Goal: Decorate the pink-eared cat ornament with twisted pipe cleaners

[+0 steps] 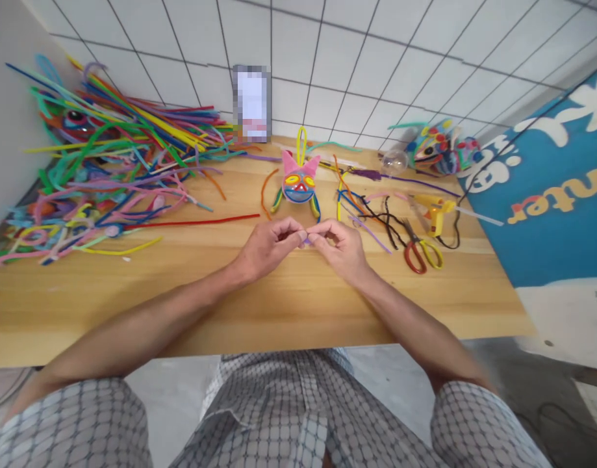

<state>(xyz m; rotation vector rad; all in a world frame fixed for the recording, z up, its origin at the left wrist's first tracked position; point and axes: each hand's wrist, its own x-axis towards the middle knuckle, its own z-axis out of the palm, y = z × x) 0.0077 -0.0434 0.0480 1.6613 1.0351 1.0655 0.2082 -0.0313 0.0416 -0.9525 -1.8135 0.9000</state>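
Observation:
My left hand [275, 246] and my right hand [341, 249] meet fingertip to fingertip above the middle of the table. Both are closed in a pinch on a small purple pipe cleaner piece [306, 241], mostly hidden by the fingers. Just beyond them sits a craft figure [299, 185] with a clear round body, pink ears, yellow-rimmed eyes and a yellow loop on top. Green, yellow and blue legs hang at its sides. An orange pipe cleaner [265, 195] curves on its left.
A big heap of coloured pipe cleaners [132, 149] covers the left side. On the right lie scissors [422, 253], a yellow glue gun [437, 211] with its cord, and loose black pipe cleaners [388, 221]. A phone [252, 104] leans on the tiled wall. Another colourful figure [432, 149] stands back right.

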